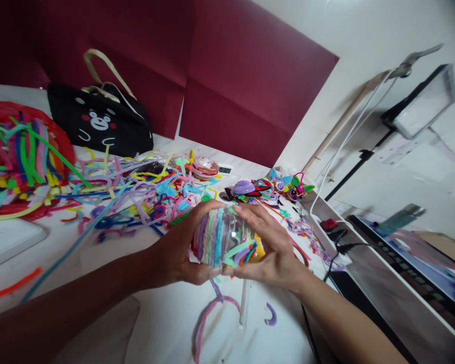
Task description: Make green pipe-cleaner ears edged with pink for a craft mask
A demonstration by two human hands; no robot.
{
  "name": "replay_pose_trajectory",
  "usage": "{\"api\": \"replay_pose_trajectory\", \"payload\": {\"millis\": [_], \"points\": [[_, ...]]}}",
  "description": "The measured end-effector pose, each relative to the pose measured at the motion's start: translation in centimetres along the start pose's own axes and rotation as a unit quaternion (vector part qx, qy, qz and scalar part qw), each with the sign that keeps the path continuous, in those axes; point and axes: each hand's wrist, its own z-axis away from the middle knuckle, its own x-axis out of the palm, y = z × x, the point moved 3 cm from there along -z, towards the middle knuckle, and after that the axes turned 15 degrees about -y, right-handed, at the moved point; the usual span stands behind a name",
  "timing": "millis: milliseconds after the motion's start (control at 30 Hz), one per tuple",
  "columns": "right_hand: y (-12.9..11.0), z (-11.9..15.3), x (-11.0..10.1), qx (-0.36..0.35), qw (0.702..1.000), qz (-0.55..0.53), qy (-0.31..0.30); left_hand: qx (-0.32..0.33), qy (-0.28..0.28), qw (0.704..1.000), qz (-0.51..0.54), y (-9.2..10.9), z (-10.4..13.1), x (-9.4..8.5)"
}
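Between both hands is a clear plastic container [233, 231], held above the white table. Bands of purple, green and blue pipe cleaner wrap its left part, and short coloured pieces show at its lower right. My left hand [184, 245] is closed around the left end, its thumb underneath. My right hand [271, 245] grips the other end, fingers on top and thumb below. Under the container, a pink pipe cleaner loop [201, 323] lies on the table beside a short purple curved piece [271, 314] and a thin pale stick [244, 303].
A red bag [66, 136] full of pipe cleaners stands at the left, with a black tote bag [98, 124] behind it. Loose pipe cleaners [144, 194] spread across the table's back. Finished-looking colourful pieces [296, 188] sit at back right, near cables [341, 245] and a tablet stand [349, 167].
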Motion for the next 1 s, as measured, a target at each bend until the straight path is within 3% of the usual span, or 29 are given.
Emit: {"api": "replay_pose_trajectory", "payload": {"millis": [200,367,500,800,1000], "points": [[-0.1,0.1,-0.1,-0.016,0.999,0.044,-0.007,0.044,0.013,0.997,-0.063,0.4,-0.1,0.0],[-0.1,0.5,0.0,-0.025,0.996,0.083,0.002,0.074,-0.015,0.994,-0.075,1.6,0.0,-0.4],[0.1,0.7,0.4,-0.029,0.994,0.105,0.009,0.074,-0.034,0.996,-0.026,1.8,0.3,-0.7],[-0.1,0.8,0.7,-0.072,0.988,0.133,0.026,0.054,0.008,0.998,0.012,1.6,0.6,-0.2],[0.3,0.7,0.8,-0.070,0.991,0.113,0.024,0.028,0.034,0.992,0.122,0.9,0.8,0.1]]}}
